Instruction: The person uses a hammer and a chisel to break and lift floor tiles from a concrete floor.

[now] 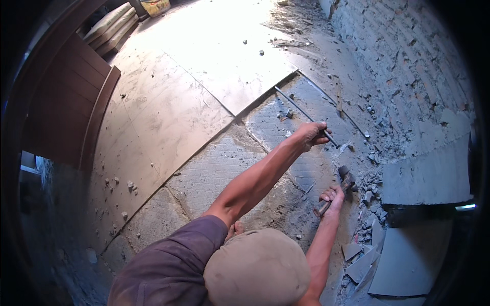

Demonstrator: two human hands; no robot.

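Note:
My left hand (312, 136) is closed around a long thin metal chisel (296, 106), gripping it close to its near end. The chisel slants away to the left, its far tip by the edge of a large pale floor tile (204, 76). Lower and to the right, my right hand (333, 198) is wrapped around the handle of a hammer (346, 174). The dark hammer head stands past my fingers, apart from the chisel's near end. Beneath both hands is ridged grey mortar (219, 158), exposed and dusty.
Rubble (370, 196) and broken tile pieces (361, 265) line the right side, beside larger tile slabs (429, 178). A rough, chipped wall (398, 66) rises at the right. Brown door panels (66, 97) stand at the left, with stacked sacks (112, 28) and a yellow bucket (154, 7) behind.

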